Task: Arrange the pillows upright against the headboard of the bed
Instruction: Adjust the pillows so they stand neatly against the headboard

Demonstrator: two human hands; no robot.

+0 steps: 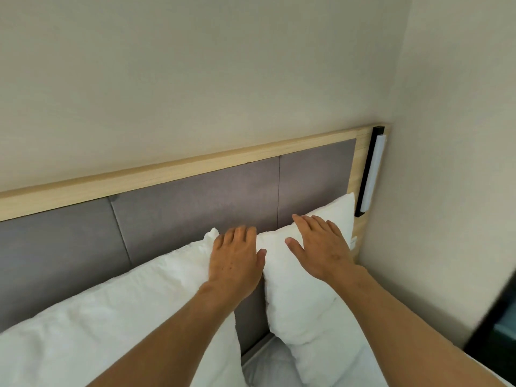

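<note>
Two white pillows stand upright against the grey padded headboard with its light wooden frame. The left pillow is large and leans on the headboard. The right pillow stands near the corner by the wall. A narrow gap of headboard shows between them. My left hand lies flat with fingers apart on the top right corner of the left pillow. My right hand rests flat, fingers spread, on the upper edge of the right pillow. Neither hand grips anything.
A white bed sheet shows below the pillows. A black and white bar fixture is mounted at the headboard's right end. The side wall is close on the right, and a dark object sits at the lower right.
</note>
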